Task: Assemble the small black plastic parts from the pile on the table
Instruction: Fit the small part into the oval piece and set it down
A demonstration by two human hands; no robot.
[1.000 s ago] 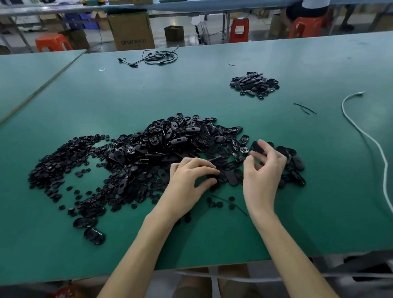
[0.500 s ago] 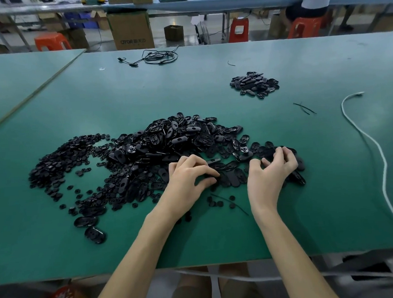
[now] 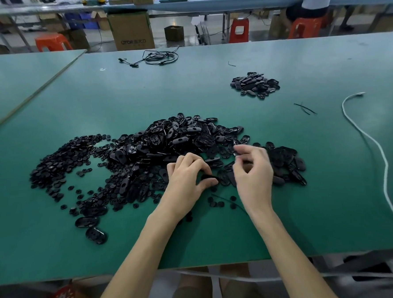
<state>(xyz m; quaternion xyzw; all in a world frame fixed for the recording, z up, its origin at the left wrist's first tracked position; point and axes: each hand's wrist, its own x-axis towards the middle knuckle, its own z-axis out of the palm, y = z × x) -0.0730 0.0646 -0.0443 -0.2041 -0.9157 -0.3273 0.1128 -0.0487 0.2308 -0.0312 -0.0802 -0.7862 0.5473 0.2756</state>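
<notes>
Pinching black part (image 3: 210, 177) in left grip (image 3: 186, 177), pile (image 3: 167, 139) just beyond

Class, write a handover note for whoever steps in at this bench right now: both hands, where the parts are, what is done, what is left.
Left hand: fingers and thumb pinch a black oval plastic part at the near edge of the big pile of black plastic parts.
Right hand: fingers curled above the pile's right side, blurred; grip unclear.
Done: probably the small far pile of black oval parts.
Left: most of the big pile.
</notes>
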